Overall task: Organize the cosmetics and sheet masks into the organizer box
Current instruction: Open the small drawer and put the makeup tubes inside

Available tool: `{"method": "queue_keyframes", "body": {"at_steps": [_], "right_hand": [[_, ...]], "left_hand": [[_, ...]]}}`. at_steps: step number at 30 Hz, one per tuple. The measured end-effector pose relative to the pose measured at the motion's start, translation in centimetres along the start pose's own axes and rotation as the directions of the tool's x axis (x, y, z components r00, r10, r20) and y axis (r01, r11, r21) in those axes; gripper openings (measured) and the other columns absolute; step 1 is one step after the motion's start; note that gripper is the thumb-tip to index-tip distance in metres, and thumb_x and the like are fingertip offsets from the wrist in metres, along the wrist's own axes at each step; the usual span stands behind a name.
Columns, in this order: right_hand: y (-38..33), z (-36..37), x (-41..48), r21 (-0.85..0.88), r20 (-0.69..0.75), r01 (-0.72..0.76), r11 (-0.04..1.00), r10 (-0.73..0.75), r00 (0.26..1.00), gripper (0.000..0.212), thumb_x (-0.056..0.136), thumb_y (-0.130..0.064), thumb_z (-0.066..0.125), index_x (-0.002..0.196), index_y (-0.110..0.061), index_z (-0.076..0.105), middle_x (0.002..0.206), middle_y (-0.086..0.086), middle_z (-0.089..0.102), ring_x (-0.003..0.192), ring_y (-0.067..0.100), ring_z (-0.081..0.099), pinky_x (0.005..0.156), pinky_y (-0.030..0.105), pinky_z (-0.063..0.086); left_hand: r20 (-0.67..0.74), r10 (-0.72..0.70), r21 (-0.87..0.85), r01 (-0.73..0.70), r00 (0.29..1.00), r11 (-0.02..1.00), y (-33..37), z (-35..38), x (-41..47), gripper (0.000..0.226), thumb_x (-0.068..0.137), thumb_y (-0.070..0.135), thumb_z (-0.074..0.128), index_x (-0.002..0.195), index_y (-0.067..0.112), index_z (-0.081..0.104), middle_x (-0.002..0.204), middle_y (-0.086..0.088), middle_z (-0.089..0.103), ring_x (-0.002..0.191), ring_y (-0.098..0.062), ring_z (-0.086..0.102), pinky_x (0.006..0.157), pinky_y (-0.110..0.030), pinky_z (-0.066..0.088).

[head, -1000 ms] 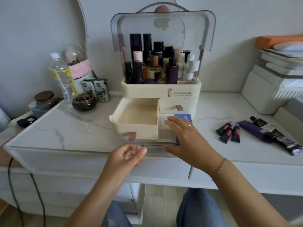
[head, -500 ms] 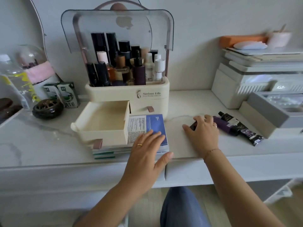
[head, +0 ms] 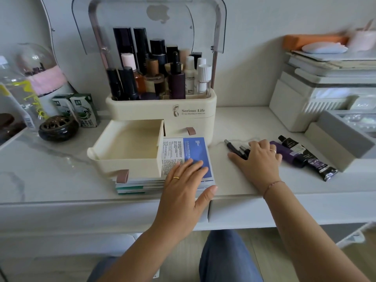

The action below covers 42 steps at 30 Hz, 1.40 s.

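On desk (head: 61, 171), centre: cream organizer (head: 162, 112), lid raised, upright bottles (head: 158, 74) filling its top tray; left drawer (head: 126, 151) pulled out, nothing visible inside. Masks (head: 191, 155): flat stack beside and partly under drawer, long axis running front to back. Left hand (head: 183, 192): fingers spread, palm flat on top mask. Right hand (head: 258, 159): loosely open, laid over small dark tubes (head: 237, 149), which point diagonally back-left. Purple tube (head: 289, 157) and black tube (head: 305, 157): just right of that hand, lying diagonally, caps toward rear-left.
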State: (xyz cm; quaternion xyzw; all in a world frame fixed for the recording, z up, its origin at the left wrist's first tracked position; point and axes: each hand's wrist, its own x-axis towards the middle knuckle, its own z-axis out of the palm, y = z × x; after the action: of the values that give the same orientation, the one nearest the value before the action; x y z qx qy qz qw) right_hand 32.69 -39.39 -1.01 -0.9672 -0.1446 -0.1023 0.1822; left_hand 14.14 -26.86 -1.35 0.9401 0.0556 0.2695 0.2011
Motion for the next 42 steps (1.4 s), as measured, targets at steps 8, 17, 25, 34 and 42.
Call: {"method": "queue_keyframes", "body": {"at_steps": [8,17,25,34,42], "right_hand": [[-1.0,0.4,0.3,-0.032,-0.037,0.166,0.986,-0.167,0.985,0.037,0.091,-0.041,0.049,0.107,-0.007,0.052,0.11,0.015,0.056,0.104,0.036,0.051,0.08,0.039,0.041],[-0.7,-0.8,-0.3,0.421,-0.086,0.213,0.881,-0.196,0.977,0.018,0.09,-0.03,0.055,0.098,-0.015,0.052,0.077,0.0,0.059,0.073,0.027,0.055,0.058,0.033,0.039],[-9.6,-8.8,-3.9,0.713,-0.21,0.423,0.56,-0.405,0.89,0.01,0.087,-0.031,0.059,0.095,-0.026,0.057,0.065,-0.008,0.058,0.054,0.002,0.05,0.047,0.01,0.04],[-22.0,-7.0,-3.2,0.373,0.148,0.646,0.666,-0.73,0.667,0.015,0.087,-0.016,0.056,0.094,-0.002,0.054,0.092,0.008,0.059,0.079,0.02,0.048,0.058,0.025,0.033],[-24.0,-4.4,-3.3,0.13,0.299,0.712,0.69,-0.712,0.636,0.028,0.087,-0.023,0.056,0.108,-0.005,0.058,0.109,0.011,0.061,0.097,0.024,0.056,0.07,0.026,0.037]], "left_hand": [[-0.024,-0.011,-0.025,0.01,1.0,1.0,0.0,0.0,0.0,0.052,0.093,0.05,0.037,0.12,0.014,0.063,0.131,-0.001,0.059,0.131,-0.019,0.045,0.115,-0.03,0.016],[-0.037,-0.015,-0.186,0.007,0.999,0.982,1.0,-1.8,-0.4,0.056,0.092,0.051,0.037,0.127,0.013,0.058,0.133,0.003,0.056,0.134,-0.012,0.04,0.115,-0.036,0.026],[-0.596,0.102,-0.063,-0.173,0.796,0.983,-1.0,-9.1,0.6,0.03,0.095,0.019,0.048,0.112,0.002,0.065,0.12,-0.007,0.063,0.119,-0.021,0.054,0.104,-0.038,0.038],[-0.249,-0.567,-0.556,0.363,0.785,0.748,-8.5,-10.1,-0.7,0.071,0.076,0.062,0.055,0.139,0.031,0.04,0.141,0.009,0.048,0.127,-0.007,0.045,0.094,-0.016,0.036],[-0.171,-0.508,-0.578,0.332,0.844,0.746,-10.1,-9.9,-1.4,0.105,0.052,0.066,0.074,0.142,0.042,0.026,0.144,0.015,0.042,0.129,-0.006,0.043,0.104,-0.026,0.038]]}}
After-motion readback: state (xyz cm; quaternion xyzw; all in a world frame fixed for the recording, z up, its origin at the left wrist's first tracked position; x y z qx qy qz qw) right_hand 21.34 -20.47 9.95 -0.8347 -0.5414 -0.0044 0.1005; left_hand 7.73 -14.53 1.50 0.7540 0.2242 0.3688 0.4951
